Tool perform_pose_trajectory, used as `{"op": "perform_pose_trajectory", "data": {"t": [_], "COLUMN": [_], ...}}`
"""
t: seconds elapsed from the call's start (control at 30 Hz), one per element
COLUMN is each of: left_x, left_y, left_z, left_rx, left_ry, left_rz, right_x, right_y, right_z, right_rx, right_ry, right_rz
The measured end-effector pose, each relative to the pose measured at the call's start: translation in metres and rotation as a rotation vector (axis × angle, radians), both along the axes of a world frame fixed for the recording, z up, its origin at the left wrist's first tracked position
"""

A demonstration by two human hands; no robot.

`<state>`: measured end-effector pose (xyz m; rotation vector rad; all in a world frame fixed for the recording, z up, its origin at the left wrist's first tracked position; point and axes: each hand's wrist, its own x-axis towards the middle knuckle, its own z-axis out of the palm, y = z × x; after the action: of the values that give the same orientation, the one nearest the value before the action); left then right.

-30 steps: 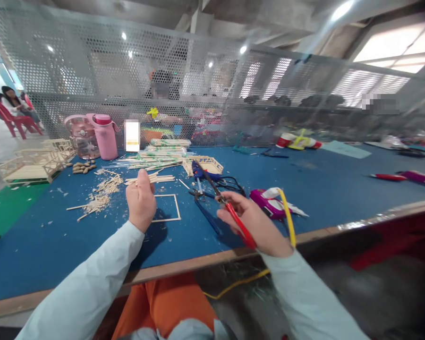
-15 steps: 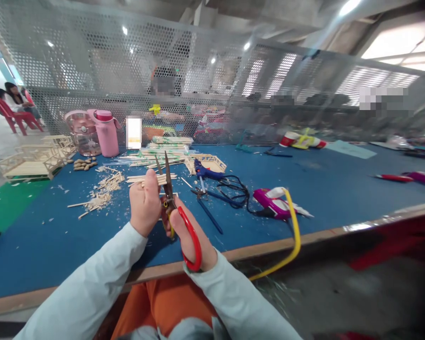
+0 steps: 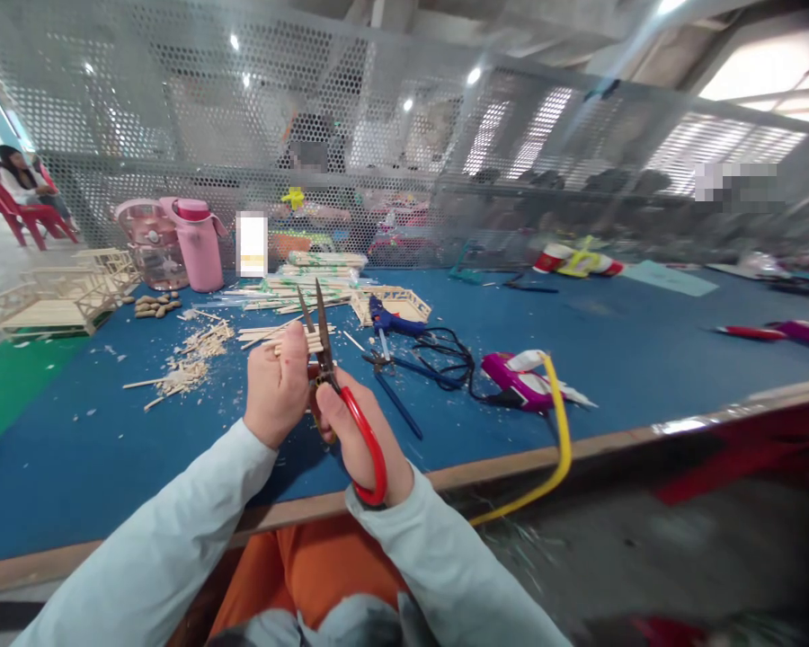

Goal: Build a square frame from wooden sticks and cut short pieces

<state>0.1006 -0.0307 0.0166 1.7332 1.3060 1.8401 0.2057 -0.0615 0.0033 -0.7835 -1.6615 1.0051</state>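
Observation:
My left hand (image 3: 278, 385) is closed round several thin wooden sticks (image 3: 315, 341), thumb on top. In my right hand (image 3: 364, 431) is a pair of scissors (image 3: 366, 429) with red handles, fingers wrapped round the grips. The scissor blades point away from me, slightly apart, right beside the left thumb and at the stick ends. My left fingers hide part of the sticks. Beyond the hands lie packs of sticks in clear wrap (image 3: 310, 280). Cut stick pieces (image 3: 192, 359) are heaped to the left.
A blue glue gun (image 3: 395, 319), pliers (image 3: 397, 404) and a purple glue gun (image 3: 522, 382) lie to the right. Stick-built models (image 3: 47, 301), peanuts (image 3: 155, 305) and a pink bottle (image 3: 199, 247) stand left. A perforated metal screen (image 3: 208, 117) rises behind the table.
The right thumb has shifted up the scissors toward the pivot, and the blades look a little closer together. The left hand still grips the sticks. The view has shifted slightly.

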Motion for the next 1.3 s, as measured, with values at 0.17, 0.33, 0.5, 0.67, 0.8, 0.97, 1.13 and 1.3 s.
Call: {"op": "perform_pose_trajectory", "data": {"t": [0.17, 0.33, 0.5, 0.67, 0.8, 0.97, 1.13, 1.3], "left_x": [0.000, 0.000, 0.000, 0.000, 0.000, -0.001, 0.000, 0.001], "left_y": [0.001, -0.001, -0.002, -0.001, 0.000, 0.002, -0.001, -0.004], "left_z": [-0.001, 0.000, 0.000, -0.003, -0.005, -0.007, -0.007, -0.006], "left_rx": [0.021, 0.032, 0.044, -0.024, -0.041, -0.044, -0.027, -0.025], "left_ry": [-0.019, -0.014, -0.036, -0.132, -0.141, -0.095, -0.075, -0.030], "left_rz": [0.006, -0.014, -0.034, -0.058, -0.083, -0.099, -0.091, -0.124], "right_x": [0.001, -0.003, -0.010, -0.011, -0.008, -0.003, 0.001, 0.001], "right_y": [-0.003, -0.003, 0.000, 0.005, 0.007, 0.001, -0.009, -0.011], "right_z": [0.005, 0.001, -0.008, -0.009, -0.012, -0.021, -0.014, -0.006], "right_rx": [0.042, 0.023, 0.017, 0.116, 0.147, 0.001, 0.031, 0.041], "right_ry": [0.009, 0.003, -0.005, -0.009, -0.052, -0.079, -0.143, -0.097], "right_rz": [0.063, -0.021, -0.130, -0.133, -0.145, -0.188, -0.134, -0.128]}}
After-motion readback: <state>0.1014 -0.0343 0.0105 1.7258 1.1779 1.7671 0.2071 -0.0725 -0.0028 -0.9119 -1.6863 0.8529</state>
